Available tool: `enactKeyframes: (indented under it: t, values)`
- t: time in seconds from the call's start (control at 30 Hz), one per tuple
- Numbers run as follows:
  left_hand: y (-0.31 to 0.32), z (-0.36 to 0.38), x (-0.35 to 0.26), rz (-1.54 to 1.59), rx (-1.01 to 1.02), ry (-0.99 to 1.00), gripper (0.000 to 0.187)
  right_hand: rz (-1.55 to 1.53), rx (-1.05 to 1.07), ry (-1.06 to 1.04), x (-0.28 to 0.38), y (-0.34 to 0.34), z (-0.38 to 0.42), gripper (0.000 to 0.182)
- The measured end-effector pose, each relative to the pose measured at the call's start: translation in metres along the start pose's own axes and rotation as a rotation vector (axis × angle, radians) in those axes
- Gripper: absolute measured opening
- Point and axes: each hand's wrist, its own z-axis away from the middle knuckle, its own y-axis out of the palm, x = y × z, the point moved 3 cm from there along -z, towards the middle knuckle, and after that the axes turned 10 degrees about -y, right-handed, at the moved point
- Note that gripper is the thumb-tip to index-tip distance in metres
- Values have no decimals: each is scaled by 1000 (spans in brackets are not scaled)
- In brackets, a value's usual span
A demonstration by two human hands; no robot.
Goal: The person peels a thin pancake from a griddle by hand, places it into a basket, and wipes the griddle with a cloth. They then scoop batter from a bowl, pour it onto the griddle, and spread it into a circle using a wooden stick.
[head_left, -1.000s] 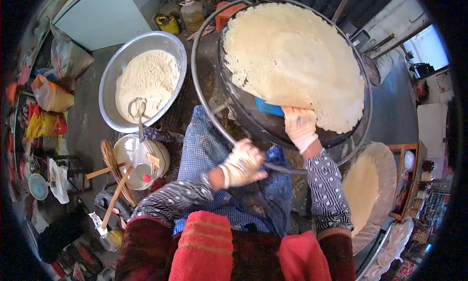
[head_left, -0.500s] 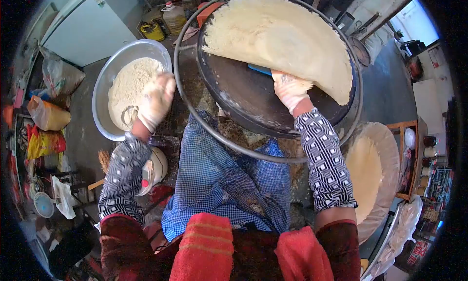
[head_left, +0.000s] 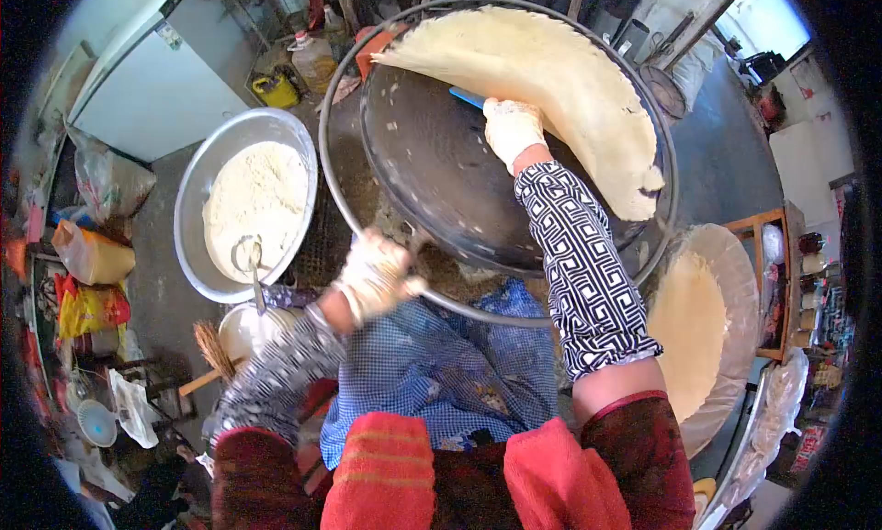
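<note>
My gloved right hand (head_left: pixel 513 133) is closed on a blue scraper (head_left: pixel 467 97), whose end sticks out to the left over the dark round griddle (head_left: pixel 432 163). A large thin pancake (head_left: pixel 551 66) covers the griddle's far and right side. Its near edge lies by my right hand and has a small tear at the lower right. My gloved left hand (head_left: pixel 375 275) is slightly blurred beside the near left part of the metal ring (head_left: pixel 335 186) around the griddle. Its thumb stands apart from the fingers, and I see nothing in it.
At left stands a metal basin (head_left: pixel 184 199) of pale batter or dough with a ladle (head_left: pixel 256 277) in it. A bucket (head_left: pixel 241 332) and a small broom (head_left: pixel 213 348) are below it. On the right, a finished pancake (head_left: pixel 687 332) lies on a round, plastic-covered surface (head_left: pixel 735 291).
My left hand has moved from over the basin toward the griddle's ring. My right hand has moved up and left with the scraper, and the pancake's near edge has shifted back, baring more griddle.
</note>
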Motion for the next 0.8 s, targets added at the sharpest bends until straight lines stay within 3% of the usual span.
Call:
enactKeyframes:
  t: [0.1,0.17,0.23,0.27,0.37,0.47,0.5,0.57,0.63,0.67,0.73,0.8]
  values:
    - [33,21,-92,229,-61,-96,48,-43,-25,52,-6,5,-6,33]
    - [29,44,-145,317,-81,55,63,-6,-14,63,-8,9,-9,26]
    - [65,85,-183,495,-158,323,57,10,-33,94,-10,9,-7,26]
    - [83,102,-191,583,-166,327,54,13,-63,130,-10,8,-7,26]
    - [101,113,-180,613,-113,302,46,-14,-52,163,-14,-2,-1,28]
    - [139,103,-146,686,-270,-21,39,-60,-39,217,-25,0,-4,28]
    - [139,102,-147,682,-275,-12,39,-58,-47,224,-30,6,-5,28]
    - [149,100,-146,706,16,-137,37,-45,-182,191,-42,17,-4,29]
    - [160,106,-147,694,-23,-76,36,99,-200,179,-60,41,5,27]
    - [163,109,-147,679,41,-65,36,-7,-252,273,-79,58,8,27]
    - [165,111,-144,647,147,-58,37,-76,-666,343,-106,112,16,28]
    - [166,112,-146,634,190,-44,37,-124,-505,332,-89,67,77,32]
